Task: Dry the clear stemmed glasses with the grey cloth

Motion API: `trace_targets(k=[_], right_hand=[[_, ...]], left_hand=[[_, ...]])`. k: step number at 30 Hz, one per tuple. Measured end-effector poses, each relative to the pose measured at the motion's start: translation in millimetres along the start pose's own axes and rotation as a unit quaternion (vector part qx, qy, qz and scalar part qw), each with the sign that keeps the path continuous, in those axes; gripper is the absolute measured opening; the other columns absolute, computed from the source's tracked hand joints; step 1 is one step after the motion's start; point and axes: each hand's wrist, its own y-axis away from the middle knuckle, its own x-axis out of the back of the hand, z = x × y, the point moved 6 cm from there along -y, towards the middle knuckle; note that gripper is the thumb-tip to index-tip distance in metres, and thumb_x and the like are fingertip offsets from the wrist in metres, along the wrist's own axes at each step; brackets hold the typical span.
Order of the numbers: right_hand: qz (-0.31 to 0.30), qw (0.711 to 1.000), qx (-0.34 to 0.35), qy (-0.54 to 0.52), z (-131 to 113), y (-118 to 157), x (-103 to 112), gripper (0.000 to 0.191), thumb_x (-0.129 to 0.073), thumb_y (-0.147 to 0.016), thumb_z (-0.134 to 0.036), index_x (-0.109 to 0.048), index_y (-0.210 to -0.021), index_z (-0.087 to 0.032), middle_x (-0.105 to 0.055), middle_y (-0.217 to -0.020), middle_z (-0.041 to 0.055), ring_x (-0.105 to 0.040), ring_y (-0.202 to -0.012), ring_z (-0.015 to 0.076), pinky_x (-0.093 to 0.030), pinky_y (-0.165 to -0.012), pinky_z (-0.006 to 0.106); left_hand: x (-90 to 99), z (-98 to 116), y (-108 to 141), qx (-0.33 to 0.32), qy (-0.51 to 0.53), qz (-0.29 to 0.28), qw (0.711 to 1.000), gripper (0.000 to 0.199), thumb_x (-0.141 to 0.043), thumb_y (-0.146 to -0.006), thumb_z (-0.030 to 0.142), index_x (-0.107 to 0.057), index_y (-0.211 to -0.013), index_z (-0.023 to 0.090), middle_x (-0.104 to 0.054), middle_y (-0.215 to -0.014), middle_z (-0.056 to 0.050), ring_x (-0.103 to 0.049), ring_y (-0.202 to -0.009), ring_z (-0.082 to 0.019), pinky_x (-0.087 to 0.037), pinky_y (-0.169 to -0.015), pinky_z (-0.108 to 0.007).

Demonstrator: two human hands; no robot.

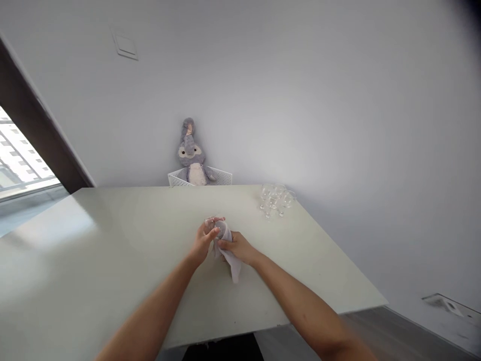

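Observation:
Near the middle of the table, my left hand (203,241) is closed around a clear glass (221,228), its round rim tilted up. My right hand (241,247) grips a white cloth (234,264) and presses it against the right side of the glass. One end of the cloth hangs down below my fingers. The lower part of the glass is hidden by the cloth and my hands.
A cluster of several clear glass pieces (276,198) stands at the table's far right corner. Behind the pale table (124,240), a grey plush toy (191,155) sits in a white basket (224,178) against the wall. The table's right edge slants toward me.

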Motion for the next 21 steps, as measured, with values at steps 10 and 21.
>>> trace_targets(k=[10,21], right_hand=[[0.004,0.999,-0.007,-0.052,-5,-1,3,0.029,-0.070,-0.056,-0.031,-0.059,-0.077,-0.014,-0.061,-0.065,0.0021,-0.056,-0.056,0.0143,-0.050,-0.054,0.031],[0.057,0.974,0.000,-0.220,13,-12,1,0.042,-0.055,-0.071,-0.052,-0.057,-0.086,-0.013,-0.061,-0.073,0.0070,-0.058,-0.064,0.0173,-0.044,-0.059,0.031]], left_hand=[[10.0,11,-3,-0.020,0.015,0.050,0.998,0.046,-0.059,-0.069,0.045,-0.054,-0.102,0.013,-0.056,-0.114,-0.015,-0.051,-0.106,-0.028,-0.041,-0.087,-0.039],[19.8,36,10,-0.161,-0.053,0.166,0.972,0.041,-0.056,-0.076,0.036,-0.043,-0.110,0.017,-0.047,-0.123,-0.014,-0.046,-0.113,-0.024,-0.037,-0.095,-0.042]])
